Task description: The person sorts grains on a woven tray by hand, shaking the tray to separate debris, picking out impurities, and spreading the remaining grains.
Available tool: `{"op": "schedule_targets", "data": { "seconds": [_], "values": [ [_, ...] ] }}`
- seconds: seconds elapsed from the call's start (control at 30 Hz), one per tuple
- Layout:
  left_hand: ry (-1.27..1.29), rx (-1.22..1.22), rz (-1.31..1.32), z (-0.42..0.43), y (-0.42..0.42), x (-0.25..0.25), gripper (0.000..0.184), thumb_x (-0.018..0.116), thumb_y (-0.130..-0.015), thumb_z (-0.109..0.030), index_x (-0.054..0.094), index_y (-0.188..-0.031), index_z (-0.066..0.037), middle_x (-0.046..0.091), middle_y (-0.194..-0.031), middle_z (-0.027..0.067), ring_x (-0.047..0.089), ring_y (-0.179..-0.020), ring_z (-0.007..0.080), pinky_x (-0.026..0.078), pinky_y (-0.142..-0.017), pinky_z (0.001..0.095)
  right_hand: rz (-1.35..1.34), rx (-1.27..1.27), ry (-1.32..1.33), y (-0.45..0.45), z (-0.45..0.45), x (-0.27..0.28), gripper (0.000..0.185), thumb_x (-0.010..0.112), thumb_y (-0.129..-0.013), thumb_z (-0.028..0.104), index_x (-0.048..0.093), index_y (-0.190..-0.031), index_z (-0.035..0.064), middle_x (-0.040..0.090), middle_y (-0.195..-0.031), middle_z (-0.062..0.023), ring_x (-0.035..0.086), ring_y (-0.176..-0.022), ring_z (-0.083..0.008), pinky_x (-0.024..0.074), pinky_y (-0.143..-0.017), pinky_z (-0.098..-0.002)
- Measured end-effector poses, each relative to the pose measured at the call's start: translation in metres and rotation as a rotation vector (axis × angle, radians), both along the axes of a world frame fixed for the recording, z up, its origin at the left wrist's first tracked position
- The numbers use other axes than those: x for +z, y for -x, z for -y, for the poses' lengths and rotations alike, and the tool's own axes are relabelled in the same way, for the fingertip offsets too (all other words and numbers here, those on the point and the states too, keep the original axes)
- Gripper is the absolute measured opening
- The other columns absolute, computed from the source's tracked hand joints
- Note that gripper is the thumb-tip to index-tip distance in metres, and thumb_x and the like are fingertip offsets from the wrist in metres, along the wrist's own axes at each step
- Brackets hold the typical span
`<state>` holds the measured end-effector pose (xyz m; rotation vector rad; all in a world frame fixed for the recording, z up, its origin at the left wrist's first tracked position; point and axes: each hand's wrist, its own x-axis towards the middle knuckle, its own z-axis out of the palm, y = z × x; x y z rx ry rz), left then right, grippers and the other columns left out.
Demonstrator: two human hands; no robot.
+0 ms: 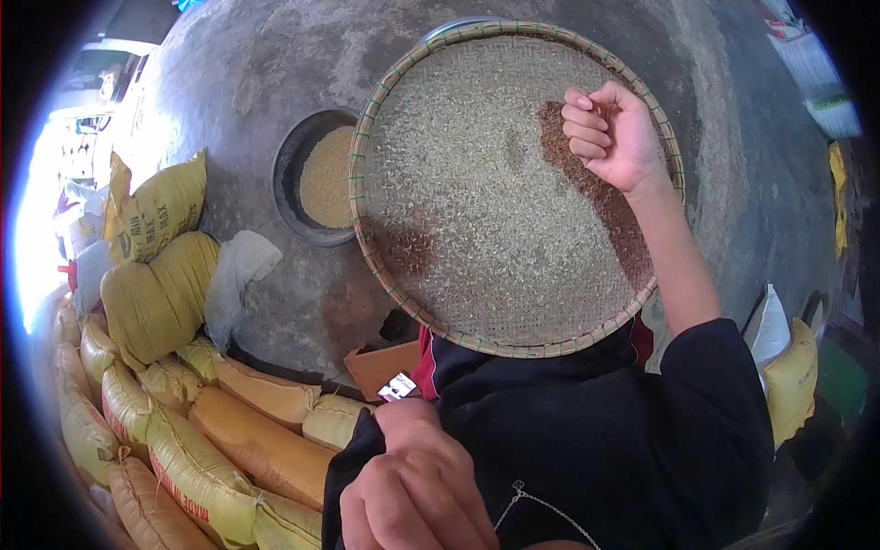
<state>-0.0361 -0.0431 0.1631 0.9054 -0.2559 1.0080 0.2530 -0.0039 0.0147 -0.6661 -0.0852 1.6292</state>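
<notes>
A round woven winnowing tray (368, 229) rests over my lap, with pale rice-like grains (504, 183) spread thinly across it. Above its right side, my right hand (612, 136) is raised with curled fingers; whether anything lies inside them is hidden. Beneath that hand the tray shows a reddish-brown patch (605, 206). My left hand (412, 490) is close to the camera, in front of my chest and off the tray. Its knuckles are bent and its fingertips are out of sight. A small bright screen (397, 387) shows at the left wrist.
Left of the tray, a dark basin (286, 188) holds yellowish grain (327, 179), partly covered by the tray's rim. Stacked full sacks (197, 467) fill the lower left. Another yellow sack (790, 376) stands at right. A rim of another vessel (449, 27) peeks out behind the tray.
</notes>
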Motion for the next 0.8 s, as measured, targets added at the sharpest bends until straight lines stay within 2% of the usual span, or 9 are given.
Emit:
{"op": "schedule_targets", "data": {
  "seconds": [0.07,0.23,0.33,0.47,0.53,0.6,0.67,0.77,0.8],
  "values": [
    [0.065,0.011,-0.016,0.004,-0.003,0.005,0.006,0.068,-0.081,-0.003,0.069,-0.083,-0.008,0.064,-0.093,0.006,0.064,-0.08,0.0148,0.053,-0.068,0.0203,0.013,0.007,-0.006,0.002,-0.002,0.0,0.017,0.045,-0.09,0.018,0.046,-0.078,0.0059,0.024,-0.055,0.0063,0.021,-0.043,-0.005,0.017,-0.038,-0.0206],
    [0.18,-0.054,0.029,0.003,-0.001,0.007,0.005,0.068,-0.082,-0.004,0.068,-0.085,-0.008,0.064,-0.093,0.0075,0.065,-0.076,0.0149,0.054,-0.066,0.0199,1.314,0.096,0.049,0.017,-0.01,0.003,0.017,0.06,-0.087,0.02,0.066,-0.085,0.0033,0.04,-0.053,0.0066,0.033,-0.046,-0.0035,0.0257,-0.044,-0.0236],
    [0.087,-0.023,0.016,-0.001,-0.001,0.001,0.006,0.067,-0.082,-0.003,0.069,-0.087,-0.008,0.064,-0.095,0.0086,0.066,-0.074,0.0154,0.055,-0.065,0.0195,1.59,0.283,0.047,0.015,-0.014,0.006,0.016,0.062,-0.086,0.02,0.067,-0.087,0.0044,0.044,-0.054,0.0059,0.036,-0.049,-0.0054,0.0295,-0.048,-0.0278],
    [0.053,-0.013,0.021,-0.008,0.001,-0.014,0.01,0.068,-0.082,-0.007,0.069,-0.092,-0.006,0.063,-0.103,0.0096,0.066,-0.076,0.0175,0.056,-0.066,0.0206,1.686,0.311,0.059,0.022,-0.018,0.014,0.016,0.064,-0.085,0.02,0.067,-0.087,0.0038,0.043,-0.053,0.0038,0.038,-0.05,-0.0069,0.0291,-0.049,-0.0287],
    [-0.123,0.004,0.025,-0.024,-0.006,-0.03,0.017,0.067,-0.075,-0.007,0.051,-0.08,-0.012,0.047,-0.077,-0.0006,0.053,-0.076,0.0151,0.044,-0.071,0.025,1.74,0.284,0.029,0.026,-0.019,0.011,0.012,0.067,-0.085,0.016,0.066,-0.087,0.0039,0.03,-0.049,0.0082,0.028,-0.047,-0.0039,0.0253,-0.048,-0.0267],
    [-0.02,0.403,-0.005,-0.019,-0.021,-0.053,0.018,0.065,-0.074,-0.006,0.054,-0.087,-0.008,0.051,-0.082,0.0044,0.055,-0.08,0.0187,0.045,-0.076,0.0305,1.729,0.286,0.041,0.026,-0.019,0.011,0.014,0.065,-0.085,0.018,0.066,-0.087,0.0043,0.035,-0.051,0.0053,0.032,-0.048,-0.0055,0.0279,-0.049,-0.0287],
    [0.019,0.721,-0.289,-0.028,-0.02,-0.075,0.016,0.061,-0.076,-0.006,0.056,-0.092,-0.003,0.058,-0.094,0.012,0.057,-0.084,0.0225,0.049,-0.071,0.0314,1.718,0.286,0.054,0.023,-0.019,0.01,0.015,0.064,-0.086,0.019,0.066,-0.087,0.0048,0.04,-0.052,0.0024,0.036,-0.049,-0.007,0.0304,-0.05,-0.0307],
    [-0.068,0.89,-0.685,-0.044,-0.014,-0.111,0.028,0.06,-0.073,-0.002,0.056,-0.101,0.001,0.056,-0.104,0.0148,0.055,-0.097,0.0258,0.046,-0.087,0.036,1.594,0.248,0.054,0.018,-0.018,0.005,0.017,0.064,-0.085,0.019,0.064,-0.089,0.0019,0.041,-0.054,0.0031,0.035,-0.047,-0.0061,0.0293,-0.047,-0.0275],
    [-0.218,0.996,-0.878,-0.047,-0.015,-0.121,0.033,0.06,-0.073,-0.001,0.055,-0.105,0.001,0.054,-0.109,0.0164,0.053,-0.104,0.0292,0.042,-0.092,0.0391,1.245,0.185,0.076,0.018,-0.018,0.008,0.017,0.062,-0.086,0.018,0.061,-0.09,0.0018,0.037,-0.054,0.0059,0.032,-0.046,-0.0041,0.0244,-0.044,-0.0239]
  ]
}}
